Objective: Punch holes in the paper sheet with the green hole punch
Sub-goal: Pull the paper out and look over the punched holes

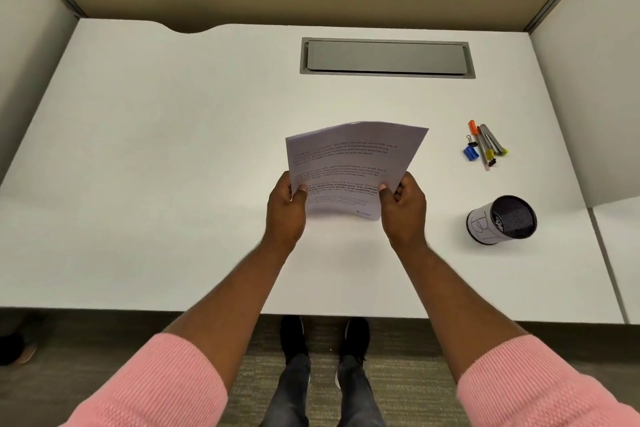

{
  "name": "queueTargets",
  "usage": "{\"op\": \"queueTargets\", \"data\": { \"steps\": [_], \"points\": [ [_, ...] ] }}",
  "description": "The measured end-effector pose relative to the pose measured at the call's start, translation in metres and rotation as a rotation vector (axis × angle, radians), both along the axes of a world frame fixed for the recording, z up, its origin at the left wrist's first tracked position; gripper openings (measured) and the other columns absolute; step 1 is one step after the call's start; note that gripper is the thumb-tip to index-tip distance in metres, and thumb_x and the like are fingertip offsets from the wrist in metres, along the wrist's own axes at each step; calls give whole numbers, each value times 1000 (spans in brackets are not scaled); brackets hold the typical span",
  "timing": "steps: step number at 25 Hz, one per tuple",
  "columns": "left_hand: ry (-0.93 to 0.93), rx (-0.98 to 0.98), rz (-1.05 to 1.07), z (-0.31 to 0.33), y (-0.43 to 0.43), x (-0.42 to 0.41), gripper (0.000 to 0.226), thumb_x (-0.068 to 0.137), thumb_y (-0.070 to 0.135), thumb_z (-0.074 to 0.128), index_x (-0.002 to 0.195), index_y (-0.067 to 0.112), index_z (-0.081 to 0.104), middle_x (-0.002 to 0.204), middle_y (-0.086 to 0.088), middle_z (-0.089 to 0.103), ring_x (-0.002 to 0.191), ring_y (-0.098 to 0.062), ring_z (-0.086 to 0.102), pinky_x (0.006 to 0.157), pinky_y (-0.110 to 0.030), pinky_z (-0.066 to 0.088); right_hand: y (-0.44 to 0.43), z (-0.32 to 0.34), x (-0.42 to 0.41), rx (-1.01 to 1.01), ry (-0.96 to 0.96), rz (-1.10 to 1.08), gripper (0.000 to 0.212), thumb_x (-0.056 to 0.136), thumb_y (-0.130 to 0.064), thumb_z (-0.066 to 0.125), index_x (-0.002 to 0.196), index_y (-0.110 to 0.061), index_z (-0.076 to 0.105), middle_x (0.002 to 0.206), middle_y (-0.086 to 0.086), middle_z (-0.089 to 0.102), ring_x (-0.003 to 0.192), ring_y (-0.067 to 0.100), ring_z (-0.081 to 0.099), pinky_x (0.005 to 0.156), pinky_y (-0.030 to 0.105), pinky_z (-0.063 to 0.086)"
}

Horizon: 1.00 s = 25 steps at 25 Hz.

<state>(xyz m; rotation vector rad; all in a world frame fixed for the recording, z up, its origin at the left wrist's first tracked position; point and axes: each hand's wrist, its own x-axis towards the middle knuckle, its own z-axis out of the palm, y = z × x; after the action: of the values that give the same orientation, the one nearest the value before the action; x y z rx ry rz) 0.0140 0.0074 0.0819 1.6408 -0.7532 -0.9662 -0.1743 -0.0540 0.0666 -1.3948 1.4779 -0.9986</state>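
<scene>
While both hands pinch its side edges, left hand [285, 210] and right hand [403, 210] hold the paper sheet [349, 163] aloft.

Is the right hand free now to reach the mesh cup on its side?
Probably not yet: the right hand grips the paper sheet together with the left hand. The mesh cup stands unobstructed.

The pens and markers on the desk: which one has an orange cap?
The marker lying leftmost in the cluster, orange cap pointing away; the others show yellow or grey ends.
</scene>
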Motion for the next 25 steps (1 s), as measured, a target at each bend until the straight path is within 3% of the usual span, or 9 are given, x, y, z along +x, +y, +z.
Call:
{"op": "queueTargets", "data": {
  "steps": [2,6,9,12,17,22,25],
  "points": [
    [-35,-1,-11,1,0,-2,41,101,6,44,106,44,60,104,19,69,94,8,63,78,-9,50,-2,2,-1,-22,5,9,22,93,-14,57,99,-36,58,91,-23,68,87,4,66,76,23,55],
    [-35,-3,-18,-2,-3,-2,35,99,5,47,116,33,60,109,13,69,100,-1,64,79,-15,52,-4,2,-3,-39,9,26,20,91,-16,59,104,-31,58,96,-24,67,90,6,66,78,28,57],
    [-27,-5,-22,-2,-6,-2,36,98,4,47,117,32,59,109,13,69,99,1,64,77,-11,50,-5,0,-4,-29,10,25,17,93,-15,58,103,-27,59,96,-21,68,91,11,67,79,31,58],
    [0,-17,-4,-1,-11,-1,33,99,7,47,115,33,61,107,16,70,97,1,66,79,-16,52,-8,1,-5,-49,3,20,14,93,-19,55,101,-30,59,93,-21,68,89,13,67,76,28,57],
    [13,-36,-3,-2,-11,-3,38,96,-1,49,117,29,61,112,5,70,107,-14,65,90,-27,52,-8,4,-8,-44,-26,24,25,92,-12,58,107,-32,60,99,-23,68,93,2,67,81,22,54],
    [-19,-66,3,0,-14,-3,35,98,4,48,116,31,61,109,13,70,101,-3,64,87,-22,51,-9,6,-10,-79,-30,12,23,91,-18,56,105,-35,59,99,-22,68,93,4,66,80,24,56],
    [-8,-69,-7,-3,-13,-6,35,96,-1,49,118,25,59,113,3,69,108,-15,64,95,-32,52,-8,5,-11,-71,-37,14,29,88,-16,58,115,-28,58,106,-23,67,99,4,65,85,26,56]
  ]
}}
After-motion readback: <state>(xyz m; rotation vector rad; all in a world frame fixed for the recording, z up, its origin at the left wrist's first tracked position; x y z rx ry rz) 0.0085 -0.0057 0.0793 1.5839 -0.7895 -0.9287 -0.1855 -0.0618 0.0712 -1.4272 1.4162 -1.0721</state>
